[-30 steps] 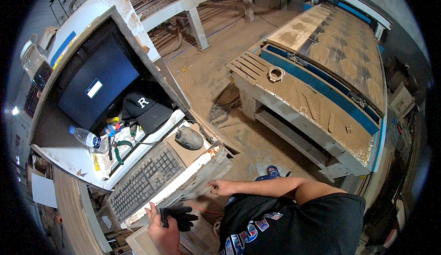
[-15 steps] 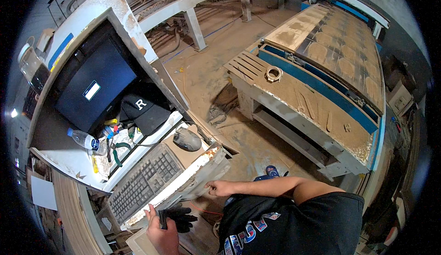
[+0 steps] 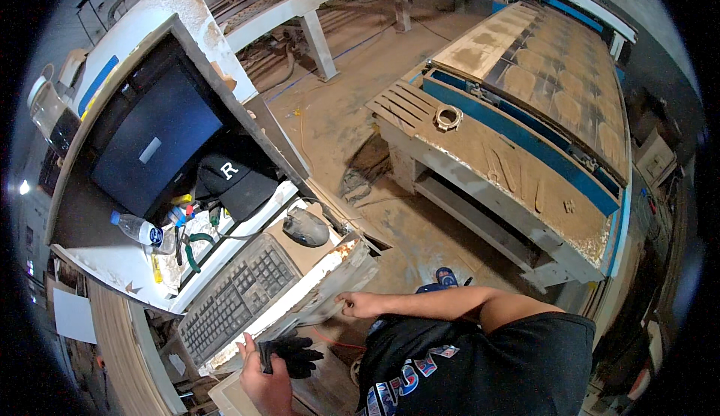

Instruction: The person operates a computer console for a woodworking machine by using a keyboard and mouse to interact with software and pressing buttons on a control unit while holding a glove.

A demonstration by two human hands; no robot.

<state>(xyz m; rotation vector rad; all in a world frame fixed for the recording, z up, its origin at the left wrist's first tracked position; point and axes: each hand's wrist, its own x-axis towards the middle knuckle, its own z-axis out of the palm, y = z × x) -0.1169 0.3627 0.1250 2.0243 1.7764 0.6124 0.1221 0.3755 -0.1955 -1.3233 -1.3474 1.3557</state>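
Note:
My left hand [image 3: 264, 384] is closed on a pair of black gloves [image 3: 298, 354], with the fingertips close to the front edge of the keyboard shelf. Its wrist runs out at the lower edge. My right hand [image 3: 358, 305] is at the worn white front panel [image 3: 319, 290] of the cabinet, fingers curled; whatever they may grip is hidden. A dusty black keyboard [image 3: 240, 296] and a dark mouse [image 3: 306, 227] on a piece of cardboard lie on the shelf. Above them stands a monitor [image 3: 161, 142] with a dark blue screen and a small pale box on it.
Beside the monitor are a black cap [image 3: 238, 180], a water bottle [image 3: 139, 230] and green-handled pliers [image 3: 196, 251]. A large machine bed [image 3: 540, 79] carries a dusty cut sheet at right, with a ring-shaped part [image 3: 448, 118] and wrenches [image 3: 502, 172] on its front ledge.
The small box on the screen has turned from bright white to dull grey. Both hands stay nearly in place.

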